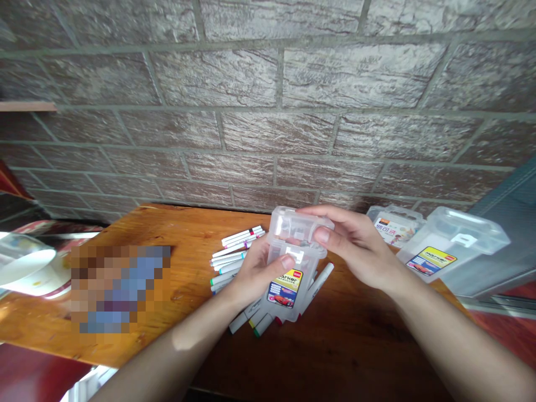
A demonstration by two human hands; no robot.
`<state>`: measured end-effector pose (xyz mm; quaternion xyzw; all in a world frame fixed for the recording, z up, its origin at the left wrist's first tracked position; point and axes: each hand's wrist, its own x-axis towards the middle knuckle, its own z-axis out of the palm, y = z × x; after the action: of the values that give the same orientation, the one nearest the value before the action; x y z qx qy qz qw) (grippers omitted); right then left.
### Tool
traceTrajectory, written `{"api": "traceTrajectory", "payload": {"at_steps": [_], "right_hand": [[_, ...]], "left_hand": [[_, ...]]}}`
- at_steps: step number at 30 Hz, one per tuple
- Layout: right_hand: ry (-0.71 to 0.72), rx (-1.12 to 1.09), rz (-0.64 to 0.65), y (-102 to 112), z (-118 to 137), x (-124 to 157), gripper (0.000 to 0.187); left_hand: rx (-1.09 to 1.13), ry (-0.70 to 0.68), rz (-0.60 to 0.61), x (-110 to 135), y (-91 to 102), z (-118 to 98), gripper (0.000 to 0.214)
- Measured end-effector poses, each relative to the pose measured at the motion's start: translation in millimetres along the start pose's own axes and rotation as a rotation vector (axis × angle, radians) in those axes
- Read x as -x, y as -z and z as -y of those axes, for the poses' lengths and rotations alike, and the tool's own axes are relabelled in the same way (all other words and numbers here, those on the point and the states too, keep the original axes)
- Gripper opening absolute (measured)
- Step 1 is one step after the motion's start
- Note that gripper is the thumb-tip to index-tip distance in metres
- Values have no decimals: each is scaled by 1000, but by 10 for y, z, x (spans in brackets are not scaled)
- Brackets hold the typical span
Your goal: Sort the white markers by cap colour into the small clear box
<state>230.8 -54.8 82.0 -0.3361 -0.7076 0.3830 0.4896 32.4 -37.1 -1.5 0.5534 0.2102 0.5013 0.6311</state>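
Between my hands is a clear plastic marker case (307,282) with a yellow and blue label, held upright above the table. My left hand (262,271) wraps around its body, the thumb beside the white latch. On the lid, which looks tilted slightly up from the body, my right hand (355,240) grips with thumb and fingers. White markers (228,259) with coloured ends lie in a loose pile under and to the left of the case. One marker (317,289) with a red end slants out at its right. The case partly hides the pile.
A larger clear marker case (435,245) stands at the right edge of the wooden table (368,346), with another clear case (396,226) behind it. A white paper cup (33,273) is far left, beside a blurred-out patch. A brick wall (251,128) rises behind.
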Motion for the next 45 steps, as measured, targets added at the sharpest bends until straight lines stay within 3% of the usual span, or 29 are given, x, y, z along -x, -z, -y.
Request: {"api": "traceTrajectory", "payload": {"at_steps": [6,9,15,23,28,37,45], "right_hand": [[46,65,-52,7,29,-15,30],[44,29,-70,18,4,-17,39],[-16,-130,-52,59,-62,-19,42],[-125,-192,-154,86,-31,-53,63],[-193,-205,-167,101,-28,-68,68],[-268,-228,-333,95,-38,-106,55],[-250,-262,-347,69,-51,-122,42]], "left_hand": [[10,-53,48,-5,-48,-67,49],[-1,-73,104,-10,-51,-96,48],[-54,-87,204,-23,47,2,54],[8,-164,361,-46,54,60,55],[33,-147,380,-29,68,73,59],[17,-65,372,19,59,3,63],[19,-44,362,22,17,46,68]]}}
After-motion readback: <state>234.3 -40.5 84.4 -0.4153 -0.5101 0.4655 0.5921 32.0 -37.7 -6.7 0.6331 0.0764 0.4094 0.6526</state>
